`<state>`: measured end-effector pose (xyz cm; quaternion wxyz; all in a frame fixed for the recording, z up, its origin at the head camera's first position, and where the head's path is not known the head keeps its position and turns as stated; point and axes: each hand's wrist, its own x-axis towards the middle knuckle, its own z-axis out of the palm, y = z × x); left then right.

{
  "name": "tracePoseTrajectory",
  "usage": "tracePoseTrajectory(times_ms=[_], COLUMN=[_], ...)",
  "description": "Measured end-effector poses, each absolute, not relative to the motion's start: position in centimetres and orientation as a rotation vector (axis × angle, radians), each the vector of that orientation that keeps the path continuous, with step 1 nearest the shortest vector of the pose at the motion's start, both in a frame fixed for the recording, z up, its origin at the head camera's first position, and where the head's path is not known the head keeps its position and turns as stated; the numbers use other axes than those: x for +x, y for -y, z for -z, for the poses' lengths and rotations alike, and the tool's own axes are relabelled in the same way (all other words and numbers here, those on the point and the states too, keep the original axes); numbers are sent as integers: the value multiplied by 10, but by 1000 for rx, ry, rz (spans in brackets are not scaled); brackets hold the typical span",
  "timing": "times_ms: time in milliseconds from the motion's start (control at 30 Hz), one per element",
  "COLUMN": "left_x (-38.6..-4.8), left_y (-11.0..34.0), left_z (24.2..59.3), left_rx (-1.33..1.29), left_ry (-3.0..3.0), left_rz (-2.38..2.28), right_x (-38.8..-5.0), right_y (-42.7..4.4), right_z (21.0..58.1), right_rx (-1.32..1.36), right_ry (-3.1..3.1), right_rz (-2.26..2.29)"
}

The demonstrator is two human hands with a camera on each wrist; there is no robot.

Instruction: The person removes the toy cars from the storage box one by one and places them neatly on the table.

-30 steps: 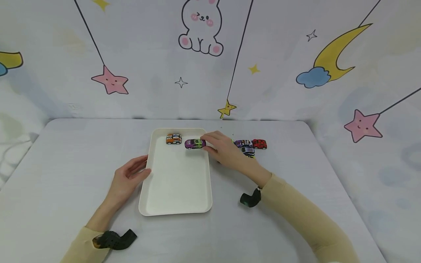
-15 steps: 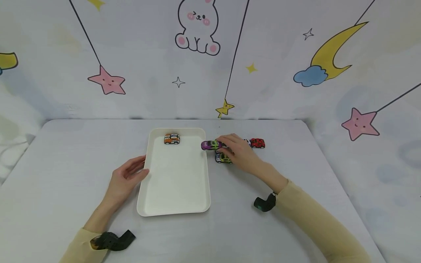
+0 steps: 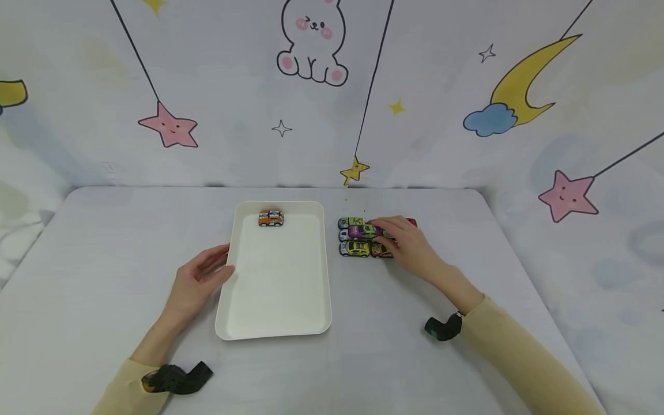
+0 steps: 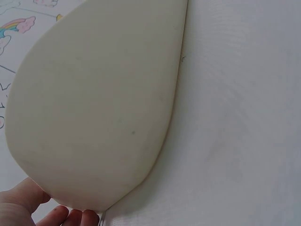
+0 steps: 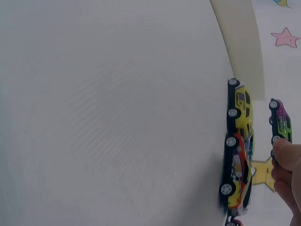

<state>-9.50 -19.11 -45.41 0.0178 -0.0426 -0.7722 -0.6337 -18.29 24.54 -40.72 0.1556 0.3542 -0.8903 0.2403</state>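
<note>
My right hand (image 3: 407,245) pinches a purple and green toy car (image 3: 362,231) between thumb and fingers. In the right wrist view that toy car (image 5: 281,121) is held up, apart from the toy cars on the table. Below it in the head view are a yellow toy car (image 3: 354,249), a red and yellow toy car (image 5: 236,172) and others partly hidden by the hand. My left hand (image 3: 199,279) holds the left rim of a white tray (image 3: 277,276), thumb over the edge and fingers along the outside. An orange toy car (image 3: 271,218) stands in the tray's far end.
The toy cars are packed close together just right of the tray, with a red one (image 3: 411,221) mostly behind my right hand. A white cloth covers the table (image 3: 129,230). Behind it rises a wall (image 3: 233,132) with cartoon drawings.
My right hand has carried the purple and green toy car from over the tray rightward to above the grouped toy cars. The left hand and tray stay in place.
</note>
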Motion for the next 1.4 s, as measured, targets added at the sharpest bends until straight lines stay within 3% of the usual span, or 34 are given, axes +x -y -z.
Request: tracePoseTrajectory(times_ms=[567,1400], left_x=[-96,-96], left_y=[192,192], left_z=[455,456], left_rx=[-131,-125], left_ry=[2407,2384], left_rz=[1962,1980], right_x=[-179,-180], right_y=[-306,-343], right_z=[421,436], right_rx=[820,715], right_ry=[2558,2569], right_rz=[-623,-603])
